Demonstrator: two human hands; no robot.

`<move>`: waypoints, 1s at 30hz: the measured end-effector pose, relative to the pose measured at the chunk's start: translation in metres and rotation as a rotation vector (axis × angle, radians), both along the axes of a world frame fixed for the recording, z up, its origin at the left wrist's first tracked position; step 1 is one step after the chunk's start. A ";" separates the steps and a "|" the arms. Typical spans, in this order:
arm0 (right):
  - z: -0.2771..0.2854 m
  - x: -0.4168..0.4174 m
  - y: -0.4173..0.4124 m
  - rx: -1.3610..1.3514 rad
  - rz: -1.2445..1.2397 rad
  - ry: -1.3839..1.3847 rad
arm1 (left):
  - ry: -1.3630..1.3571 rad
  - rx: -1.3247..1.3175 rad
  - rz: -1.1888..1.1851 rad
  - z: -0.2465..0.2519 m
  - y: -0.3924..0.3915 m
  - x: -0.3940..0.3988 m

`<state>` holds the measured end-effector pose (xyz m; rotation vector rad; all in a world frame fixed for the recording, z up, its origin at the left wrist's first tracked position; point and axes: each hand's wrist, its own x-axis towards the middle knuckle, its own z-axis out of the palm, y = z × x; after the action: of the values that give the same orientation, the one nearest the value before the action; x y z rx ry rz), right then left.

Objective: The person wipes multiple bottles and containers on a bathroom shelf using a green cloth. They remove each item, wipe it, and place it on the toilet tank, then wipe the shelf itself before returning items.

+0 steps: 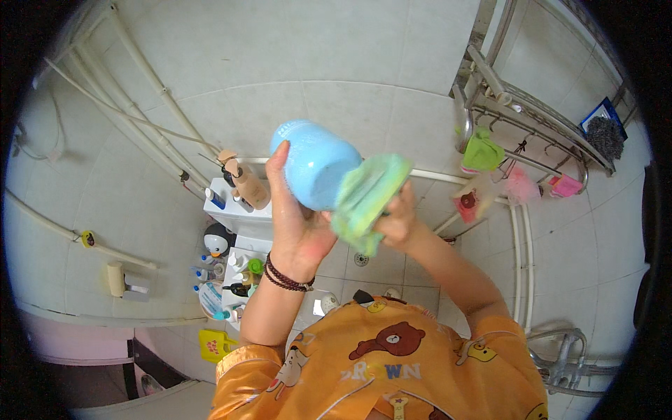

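Observation:
My left hand [302, 231] grips a light-blue rounded container [315, 165], thumb along its side; the container is tilted and bears writing at its upper left end. In my right hand [396, 223] is a green and yellow cloth [370, 202], blurred, pressed against or just beside the container's lower right end. The fingers of my left hand are mostly hidden behind the container. A dark beaded bracelet [286, 278] circles my left wrist.
Pump bottles [249, 186] stand on a white ledge [239, 220] at left, above more bottles and a penguin-shaped object [216, 241]. A metal towel rack [541, 126] with hanging cloths is on the right. Below lies a floor drain [361, 259]; a shower mixer [567, 362] sits lower right.

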<state>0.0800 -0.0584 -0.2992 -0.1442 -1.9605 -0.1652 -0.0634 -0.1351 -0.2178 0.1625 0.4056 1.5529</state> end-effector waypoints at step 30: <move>-0.137 0.056 -0.006 -0.707 -0.381 -0.372 | 1.010 -0.790 0.781 -0.310 -0.224 -0.142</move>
<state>0.1361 -0.0641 -0.4361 -1.0122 -2.2680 0.2836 -0.2057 -0.3591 -0.5280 0.1658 2.0256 1.8289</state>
